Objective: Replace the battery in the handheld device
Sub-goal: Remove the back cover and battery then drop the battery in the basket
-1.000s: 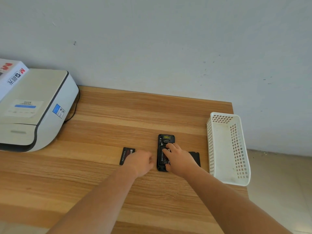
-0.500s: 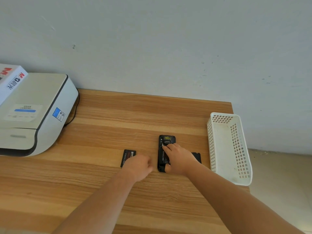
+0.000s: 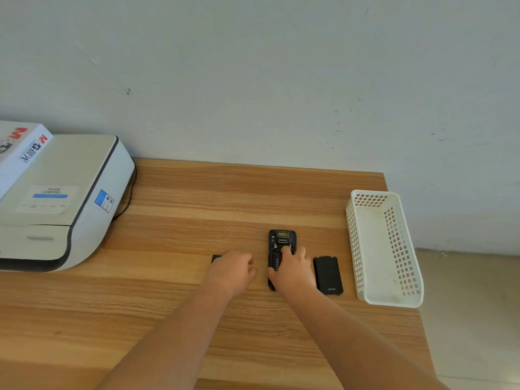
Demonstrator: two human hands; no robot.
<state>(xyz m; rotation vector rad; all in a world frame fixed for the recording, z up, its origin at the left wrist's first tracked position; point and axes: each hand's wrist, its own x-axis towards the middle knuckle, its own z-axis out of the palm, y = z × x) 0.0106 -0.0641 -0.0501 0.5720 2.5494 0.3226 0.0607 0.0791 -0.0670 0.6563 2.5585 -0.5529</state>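
A black rectangular handheld device [image 3: 282, 243] lies back-up on the wooden surface [image 3: 180, 226], its battery bay uncovered. The right hand [image 3: 292, 270] rests on its lower half, fingers curled into the bay. The left hand [image 3: 232, 270], loosely curled and empty, sits just left of the device, covering most of a small black battery [image 3: 216, 258]. A black back cover [image 3: 328, 275] lies just right of the right hand.

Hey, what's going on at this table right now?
A person is changing a handheld device's battery on a wooden table. The device lies back up with its cover off, set beside it. The right hand presses into the open compartment. The left hand rests curled over a spare battery. A white basket sits at right.
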